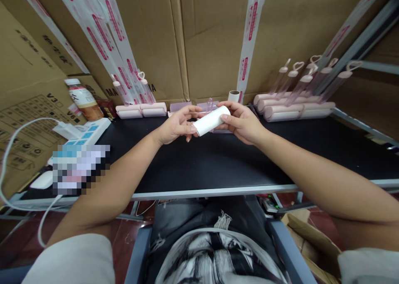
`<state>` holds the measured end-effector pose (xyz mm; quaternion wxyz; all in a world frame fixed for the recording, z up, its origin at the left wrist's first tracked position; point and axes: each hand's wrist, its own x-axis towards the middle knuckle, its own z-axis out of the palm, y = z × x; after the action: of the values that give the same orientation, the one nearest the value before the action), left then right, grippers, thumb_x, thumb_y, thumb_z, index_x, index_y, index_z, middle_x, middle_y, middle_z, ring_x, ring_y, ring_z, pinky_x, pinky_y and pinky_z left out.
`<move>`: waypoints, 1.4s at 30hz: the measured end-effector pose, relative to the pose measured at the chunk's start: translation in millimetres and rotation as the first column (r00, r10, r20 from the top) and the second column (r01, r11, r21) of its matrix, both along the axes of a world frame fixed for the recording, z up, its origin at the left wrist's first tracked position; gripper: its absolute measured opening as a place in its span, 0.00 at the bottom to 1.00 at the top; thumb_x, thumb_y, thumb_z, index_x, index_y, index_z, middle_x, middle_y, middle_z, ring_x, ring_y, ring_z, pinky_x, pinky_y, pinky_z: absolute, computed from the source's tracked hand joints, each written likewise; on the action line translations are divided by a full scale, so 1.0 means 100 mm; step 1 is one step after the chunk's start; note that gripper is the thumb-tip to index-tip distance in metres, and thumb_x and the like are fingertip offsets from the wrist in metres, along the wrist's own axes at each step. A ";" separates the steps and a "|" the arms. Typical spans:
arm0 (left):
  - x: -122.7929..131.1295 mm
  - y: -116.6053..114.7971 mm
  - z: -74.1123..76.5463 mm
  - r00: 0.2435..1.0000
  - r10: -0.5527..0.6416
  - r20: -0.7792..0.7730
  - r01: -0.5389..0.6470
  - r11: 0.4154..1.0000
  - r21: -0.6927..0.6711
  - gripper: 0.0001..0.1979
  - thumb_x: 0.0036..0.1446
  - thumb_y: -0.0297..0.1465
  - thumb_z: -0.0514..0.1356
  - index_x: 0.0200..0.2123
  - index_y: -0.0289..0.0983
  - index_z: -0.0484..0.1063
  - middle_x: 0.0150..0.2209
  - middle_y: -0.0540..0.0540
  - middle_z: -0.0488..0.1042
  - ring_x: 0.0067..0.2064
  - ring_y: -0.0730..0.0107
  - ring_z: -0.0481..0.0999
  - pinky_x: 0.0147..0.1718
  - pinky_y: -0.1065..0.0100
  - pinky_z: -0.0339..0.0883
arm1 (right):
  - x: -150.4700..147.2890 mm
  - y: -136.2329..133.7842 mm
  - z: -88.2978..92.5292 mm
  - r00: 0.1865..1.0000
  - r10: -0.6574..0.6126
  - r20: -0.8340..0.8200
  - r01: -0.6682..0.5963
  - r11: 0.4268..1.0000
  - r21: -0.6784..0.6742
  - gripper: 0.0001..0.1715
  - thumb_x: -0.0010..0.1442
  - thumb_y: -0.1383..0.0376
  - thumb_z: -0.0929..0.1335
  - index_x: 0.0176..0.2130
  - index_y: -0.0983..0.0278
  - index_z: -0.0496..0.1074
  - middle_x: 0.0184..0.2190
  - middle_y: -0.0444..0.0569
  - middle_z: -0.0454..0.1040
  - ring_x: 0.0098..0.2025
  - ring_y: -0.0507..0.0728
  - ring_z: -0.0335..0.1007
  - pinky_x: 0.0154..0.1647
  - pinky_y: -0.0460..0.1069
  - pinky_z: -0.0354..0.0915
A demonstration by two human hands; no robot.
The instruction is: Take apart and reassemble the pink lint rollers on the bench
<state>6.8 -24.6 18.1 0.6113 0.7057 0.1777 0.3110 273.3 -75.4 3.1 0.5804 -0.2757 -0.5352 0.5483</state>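
Between both hands, above the black tabletop, a white paper roll (pixel 213 121) is held tilted, its right end higher. My left hand (pixel 178 125) pinches its lower left end between thumb and fingers. The thumb of my right hand (pixel 245 123) lies on the upper right end, with the fingers behind it. Just beyond, a second white roll (pixel 233 96) stands upright, showing a brown core. Pink and clear plastic parts (pixel 210 105) lie behind the held roll, partly hidden by it and the hands.
Pink rollers with clear, heart-topped handles stand at the back left (pixel 141 109) and back right (pixel 299 111). At left are a drink bottle (pixel 83 100), a power strip (pixel 93 131) with a white cable, and a blurred-out object (pixel 79 170). Cardboard (pixel 212 39) walls the back.
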 end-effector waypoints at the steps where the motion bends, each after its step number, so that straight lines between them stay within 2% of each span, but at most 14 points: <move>1: 0.01 -0.01 0.00 1.000 0.001 -0.002 -0.001 1.000 0.002 0.37 0.51 0.35 0.80 0.62 0.42 0.70 0.63 0.36 0.75 0.35 0.69 0.84 0.24 0.73 0.78 | 0.01 0.00 0.00 1.000 0.017 -0.009 -0.017 1.000 -0.004 0.32 0.47 0.55 0.88 0.48 0.58 0.81 0.45 0.46 0.79 0.46 0.57 0.81 0.41 0.51 0.86; 5: 0.05 -0.03 0.01 1.000 0.028 -0.002 -0.028 1.000 0.000 0.36 0.49 0.41 0.81 0.58 0.39 0.73 0.58 0.37 0.78 0.34 0.70 0.84 0.27 0.71 0.80 | 0.02 0.00 0.01 0.997 0.062 -0.035 -0.062 0.998 -0.016 0.29 0.49 0.56 0.87 0.47 0.58 0.81 0.46 0.45 0.79 0.46 0.57 0.81 0.43 0.53 0.86; 11: 0.06 0.00 -0.03 0.993 0.111 -0.049 -0.107 0.991 0.075 0.42 0.43 0.56 0.80 0.52 0.34 0.76 0.37 0.44 0.81 0.29 0.69 0.81 0.21 0.74 0.74 | 0.03 0.00 0.00 0.994 0.082 -0.069 -0.084 0.996 -0.029 0.28 0.51 0.56 0.86 0.47 0.58 0.79 0.47 0.46 0.80 0.47 0.58 0.82 0.45 0.57 0.87; 15: 0.08 0.02 -0.08 0.985 0.171 -0.017 -0.167 0.976 0.140 0.45 0.38 0.62 0.79 0.47 0.33 0.78 0.38 0.43 0.81 0.28 0.71 0.80 0.18 0.74 0.72 | 0.03 -0.02 0.01 0.987 0.155 -0.046 -0.157 0.985 -0.065 0.28 0.52 0.56 0.86 0.46 0.59 0.77 0.46 0.46 0.81 0.46 0.57 0.83 0.47 0.57 0.86; 21: 0.10 0.02 -0.12 0.974 0.226 0.034 -0.228 0.957 0.180 0.49 0.33 0.68 0.76 0.45 0.33 0.78 0.39 0.43 0.81 0.26 0.73 0.78 0.17 0.73 0.69 | 0.07 -0.04 0.02 0.971 0.236 0.027 -0.236 0.971 -0.028 0.30 0.51 0.54 0.86 0.44 0.60 0.74 0.52 0.49 0.83 0.45 0.58 0.84 0.47 0.59 0.86; 24: 0.13 0.04 -0.15 0.961 0.277 -0.007 -0.267 0.933 0.241 0.47 0.39 0.71 0.71 0.40 0.33 0.77 0.28 0.47 0.77 0.22 0.72 0.75 0.15 0.73 0.64 | 0.14 0.03 0.01 0.972 0.207 0.114 -0.206 0.978 -0.021 0.30 0.50 0.54 0.87 0.40 0.62 0.72 0.48 0.49 0.84 0.41 0.56 0.82 0.41 0.55 0.83; 27: 0.17 0.08 -0.17 0.909 0.412 -0.054 -0.371 0.863 0.342 0.42 0.50 0.71 0.65 0.37 0.34 0.77 0.21 0.50 0.72 0.20 0.73 0.71 0.17 0.72 0.61 | 0.19 0.09 0.01 0.927 0.228 0.297 -0.234 0.972 -0.018 0.30 0.47 0.58 0.87 0.42 0.63 0.76 0.43 0.48 0.84 0.39 0.55 0.81 0.39 0.49 0.78; 29: 0.16 0.13 -0.16 0.855 0.516 -0.038 -0.452 0.780 0.433 0.36 0.58 0.65 0.65 0.37 0.34 0.78 0.24 0.48 0.75 0.24 0.73 0.72 0.23 0.71 0.65 | 0.20 0.11 0.01 0.883 0.261 0.389 -0.277 0.961 -0.017 0.34 0.45 0.61 0.88 0.49 0.62 0.79 0.46 0.47 0.84 0.44 0.55 0.81 0.44 0.48 0.77; 31: 0.09 0.20 -0.13 0.775 0.632 -0.004 -0.534 0.658 0.530 0.25 0.65 0.53 0.65 0.39 0.35 0.80 0.31 0.46 0.80 0.30 0.70 0.76 0.32 0.68 0.71 | 0.21 0.10 0.03 0.868 0.269 0.417 -0.292 0.956 -0.011 0.38 0.48 0.60 0.86 0.56 0.61 0.79 0.50 0.49 0.84 0.49 0.58 0.82 0.49 0.51 0.77; 33: -0.03 0.30 -0.09 0.667 0.744 -0.032 -0.567 0.535 0.626 0.14 0.66 0.40 0.64 0.42 0.35 0.81 0.37 0.44 0.83 0.36 0.66 0.78 0.40 0.65 0.73 | 0.23 0.10 0.05 0.888 0.239 0.393 -0.263 0.965 0.008 0.38 0.52 0.58 0.85 0.59 0.60 0.78 0.53 0.51 0.84 0.52 0.61 0.82 0.52 0.54 0.78; 34: -0.11 0.35 -0.08 0.609 0.788 -0.093 -0.544 0.500 0.674 0.11 0.65 0.36 0.64 0.44 0.35 0.82 0.40 0.42 0.84 0.39 0.63 0.79 0.43 0.62 0.73 | 0.25 0.10 0.06 0.904 0.214 0.370 -0.236 0.972 0.015 0.38 0.53 0.57 0.84 0.59 0.60 0.77 0.53 0.52 0.84 0.52 0.62 0.82 0.52 0.55 0.78; 38: -0.35 0.50 -0.12 0.407 0.846 -0.345 -0.359 0.496 0.791 0.16 0.59 0.31 0.66 0.50 0.36 0.84 0.48 0.36 0.85 0.47 0.50 0.81 0.55 0.52 0.73 | 0.30 0.14 0.07 0.955 0.086 0.283 -0.094 0.995 0.014 0.47 0.48 0.57 0.85 0.63 0.55 0.72 0.49 0.49 0.85 0.53 0.66 0.82 0.51 0.59 0.81; 40: -0.38 0.53 -0.17 0.407 0.834 -0.373 -0.295 0.506 0.810 0.20 0.60 0.31 0.65 0.54 0.35 0.83 0.52 0.34 0.84 0.52 0.48 0.81 0.59 0.50 0.72 | 0.30 0.15 0.06 0.965 0.031 0.261 -0.033 0.999 0.002 0.56 0.46 0.60 0.85 0.68 0.51 0.66 0.47 0.47 0.84 0.51 0.66 0.83 0.48 0.61 0.82; 42: -0.33 0.51 -0.22 0.486 0.787 -0.381 -0.197 0.523 0.829 0.24 0.64 0.33 0.62 0.62 0.36 0.81 0.59 0.35 0.81 0.59 0.48 0.79 0.65 0.49 0.68 | 0.28 0.14 0.05 0.969 -0.010 0.248 0.010 1.000 0.000 0.64 0.44 0.62 0.85 0.72 0.48 0.60 0.47 0.46 0.82 0.49 0.66 0.83 0.46 0.61 0.82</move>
<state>-26.1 26.0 -3.6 0.0440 0.8432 0.4878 0.2217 300.9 -61.7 8.2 0.5116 -0.3449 -0.6018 0.5071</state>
